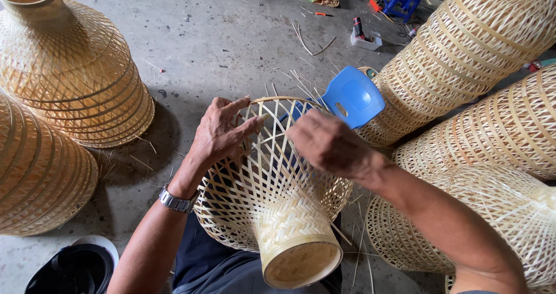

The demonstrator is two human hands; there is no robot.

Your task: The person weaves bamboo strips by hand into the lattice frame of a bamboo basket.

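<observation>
- Far left, finished shades (pixel 69 68) stand stacked on the concrete floor (pixel 220 33); a dark cap (pixel 72 268) lies at the near left corner.
- The left hand (pixel 223 133), a watch (pixel 176 201) on its wrist, is partly closed on the open rim of the basket (pixel 272 195), fingers pressing the lattice near a thin strip (pixel 278 100) that arcs along the edge.
- The basket lies across the person's lap, near and centre, its tight-woven neck toward the camera and its wide mouth pointing far.
- The right hand (pixel 327 143) is curled over the same rim; its fingertips are hidden, so what it pinches I cannot tell.
- Judged from this, good work means holding the lattice firm with the left while the right seats the strip evenly, without kinking it.
- Just beyond stands a blue stool (pixel 353 97); more shades (pixel 486 51) pile up on the right.
</observation>
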